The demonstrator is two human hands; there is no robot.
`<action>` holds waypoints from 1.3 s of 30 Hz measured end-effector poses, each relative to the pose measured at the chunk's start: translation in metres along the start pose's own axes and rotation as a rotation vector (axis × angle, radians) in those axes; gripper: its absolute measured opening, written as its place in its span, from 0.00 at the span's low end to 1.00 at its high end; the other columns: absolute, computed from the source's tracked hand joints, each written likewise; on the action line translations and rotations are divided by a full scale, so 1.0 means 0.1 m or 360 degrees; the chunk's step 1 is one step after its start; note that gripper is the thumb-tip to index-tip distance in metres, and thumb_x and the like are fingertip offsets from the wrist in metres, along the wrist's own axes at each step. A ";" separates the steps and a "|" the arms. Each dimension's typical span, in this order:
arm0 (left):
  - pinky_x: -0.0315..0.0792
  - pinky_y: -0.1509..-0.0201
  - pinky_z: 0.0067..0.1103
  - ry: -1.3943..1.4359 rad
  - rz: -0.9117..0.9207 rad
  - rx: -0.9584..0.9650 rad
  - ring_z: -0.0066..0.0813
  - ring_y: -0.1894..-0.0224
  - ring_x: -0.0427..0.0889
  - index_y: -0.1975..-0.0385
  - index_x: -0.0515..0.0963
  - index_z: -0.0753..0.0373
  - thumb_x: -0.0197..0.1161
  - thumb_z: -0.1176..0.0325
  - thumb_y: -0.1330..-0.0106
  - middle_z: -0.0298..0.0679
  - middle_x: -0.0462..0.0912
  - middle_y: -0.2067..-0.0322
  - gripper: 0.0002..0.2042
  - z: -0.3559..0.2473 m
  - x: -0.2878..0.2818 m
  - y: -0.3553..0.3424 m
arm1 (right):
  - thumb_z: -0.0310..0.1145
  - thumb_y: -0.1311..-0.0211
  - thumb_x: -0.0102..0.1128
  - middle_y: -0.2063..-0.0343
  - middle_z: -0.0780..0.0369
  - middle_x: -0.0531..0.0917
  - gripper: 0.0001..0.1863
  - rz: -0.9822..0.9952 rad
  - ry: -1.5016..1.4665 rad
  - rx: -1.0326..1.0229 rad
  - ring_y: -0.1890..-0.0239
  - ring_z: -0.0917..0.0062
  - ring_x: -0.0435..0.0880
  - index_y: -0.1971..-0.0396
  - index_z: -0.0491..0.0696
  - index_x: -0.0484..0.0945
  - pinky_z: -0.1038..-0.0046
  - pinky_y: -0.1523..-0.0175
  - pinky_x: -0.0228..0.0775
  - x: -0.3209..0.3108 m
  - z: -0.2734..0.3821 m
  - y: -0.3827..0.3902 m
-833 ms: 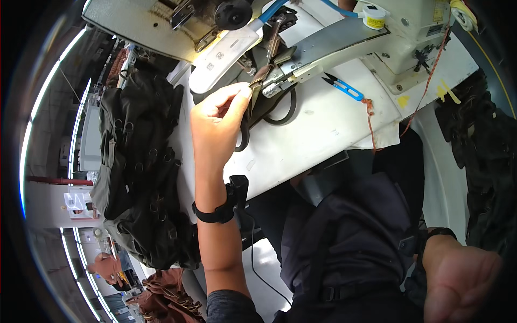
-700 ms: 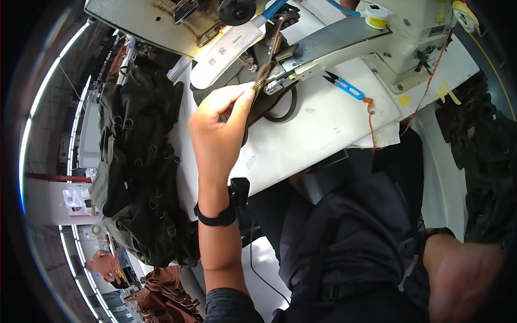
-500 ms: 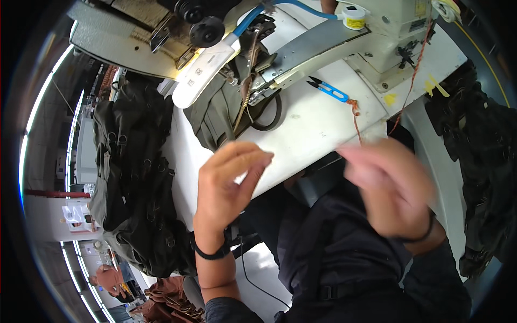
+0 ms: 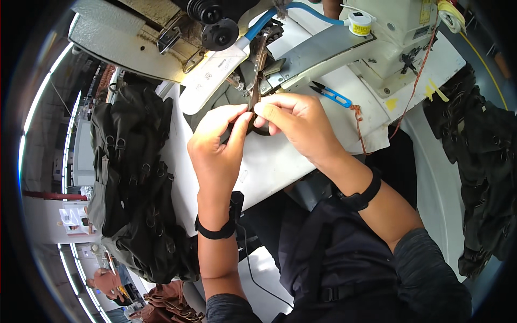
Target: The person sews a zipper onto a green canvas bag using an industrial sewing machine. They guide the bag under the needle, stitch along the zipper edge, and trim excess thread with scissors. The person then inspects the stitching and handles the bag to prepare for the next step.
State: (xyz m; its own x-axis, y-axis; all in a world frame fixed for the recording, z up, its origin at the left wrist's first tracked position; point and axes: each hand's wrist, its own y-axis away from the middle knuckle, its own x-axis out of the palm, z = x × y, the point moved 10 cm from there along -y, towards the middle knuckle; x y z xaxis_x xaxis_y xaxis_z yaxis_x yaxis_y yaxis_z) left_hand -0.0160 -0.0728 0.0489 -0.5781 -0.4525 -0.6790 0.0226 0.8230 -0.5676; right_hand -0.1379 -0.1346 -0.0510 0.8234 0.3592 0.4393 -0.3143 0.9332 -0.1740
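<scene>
1. The person's left hand (image 4: 215, 144) and right hand (image 4: 304, 126) nearly meet, each with thumb and fingers drawn close; whether either pinches anything cannot be told.
2. At their fingertips and just beyond, a brown strip (image 4: 254, 94) stretches away, dark green fabric (image 4: 230, 97) beside it.
3. Blue snips (image 4: 339, 98) lie right of the right hand.
4. Beyond both hands stands a sewing machine (image 4: 323, 56).
</scene>
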 end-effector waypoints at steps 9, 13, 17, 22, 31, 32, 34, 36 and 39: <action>0.80 0.54 0.24 0.0047 -0.0070 -0.0027 0.32 0.61 0.88 0.61 0.87 0.67 0.73 0.81 0.39 0.42 0.89 0.62 0.08 -0.01 0.05 0.02 | 0.30 0.28 0.62 0.73 0.65 0.87 0.10 -0.0101 -0.0138 -0.0050 0.74 0.89 0.77 0.59 0.40 0.88 0.83 0.68 0.69 -0.05 -0.05 0.08; 0.79 0.56 0.24 0.0095 -0.0110 0.0134 0.33 0.61 0.87 0.59 0.88 0.64 0.72 0.81 0.39 0.41 0.88 0.62 0.10 -0.02 0.04 0.06 | 0.29 0.29 0.62 0.72 0.64 0.87 0.10 -0.0049 -0.0257 0.0022 0.73 0.89 0.76 0.59 0.40 0.88 0.83 0.66 0.69 -0.01 -0.09 0.09; 0.78 0.56 0.25 0.0072 -0.0093 0.0113 0.34 0.60 0.87 0.57 0.89 0.62 0.71 0.82 0.39 0.41 0.88 0.62 0.11 -0.03 0.04 0.09 | 0.28 0.30 0.60 0.71 0.63 0.87 0.10 -0.0042 -0.0302 0.0093 0.73 0.88 0.76 0.60 0.38 0.87 0.83 0.65 0.69 0.01 -0.08 0.14; 0.78 0.55 0.26 0.0116 -0.0149 0.0029 0.35 0.60 0.86 0.57 0.87 0.64 0.72 0.81 0.40 0.41 0.87 0.62 0.12 0.03 0.04 0.10 | 0.27 0.30 0.58 0.70 0.62 0.88 0.10 -0.0026 -0.0334 0.0114 0.73 0.88 0.76 0.60 0.38 0.87 0.83 0.65 0.69 0.03 -0.08 0.14; 0.79 0.54 0.28 -0.0168 -0.0145 0.0348 0.38 0.58 0.87 0.52 0.85 0.63 0.70 0.78 0.38 0.43 0.86 0.56 0.14 -0.18 0.07 0.04 | 0.32 0.28 0.62 0.72 0.64 0.87 0.11 -0.0051 -0.0158 0.0026 0.75 0.89 0.75 0.59 0.39 0.87 0.84 0.67 0.67 0.02 0.04 0.05; 0.80 0.54 0.28 -0.0162 -0.0148 0.0361 0.38 0.58 0.87 0.52 0.85 0.63 0.70 0.78 0.38 0.43 0.87 0.56 0.14 -0.18 0.08 0.05 | 0.32 0.28 0.63 0.72 0.64 0.87 0.11 -0.0058 -0.0172 0.0035 0.76 0.89 0.75 0.59 0.39 0.87 0.84 0.67 0.67 0.01 0.02 0.03; 0.80 0.55 0.27 -0.0087 -0.0137 0.0241 0.38 0.59 0.87 0.56 0.85 0.64 0.70 0.79 0.38 0.43 0.87 0.59 0.11 -0.15 0.03 0.04 | 0.33 0.28 0.64 0.73 0.64 0.87 0.11 -0.0089 -0.0251 0.0107 0.76 0.89 0.75 0.60 0.39 0.87 0.84 0.68 0.67 -0.01 -0.04 0.03; 0.80 0.55 0.27 -0.0007 -0.0093 0.0151 0.38 0.59 0.87 0.58 0.85 0.65 0.70 0.79 0.38 0.42 0.87 0.61 0.09 -0.05 0.01 0.05 | 0.34 0.28 0.64 0.74 0.64 0.86 0.11 -0.0147 -0.0377 0.0229 0.76 0.89 0.75 0.60 0.40 0.87 0.84 0.68 0.66 -0.01 -0.13 0.07; 0.80 0.55 0.28 -0.0183 -0.0048 0.0225 0.39 0.60 0.87 0.61 0.84 0.66 0.71 0.79 0.39 0.42 0.87 0.62 0.07 -0.12 0.00 0.05 | 0.35 0.26 0.63 0.73 0.64 0.85 0.12 -0.0189 -0.0352 0.0252 0.76 0.86 0.76 0.58 0.40 0.86 0.84 0.67 0.67 -0.01 -0.14 0.11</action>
State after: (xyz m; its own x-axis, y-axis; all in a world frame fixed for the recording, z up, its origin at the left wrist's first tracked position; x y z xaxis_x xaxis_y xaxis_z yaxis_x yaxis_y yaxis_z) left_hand -0.0257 -0.0644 0.0512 -0.4833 -0.5192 -0.7049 0.1261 0.7555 -0.6429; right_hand -0.1352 -0.1248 -0.0657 0.7415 0.2236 0.6326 -0.3059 0.9518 0.0221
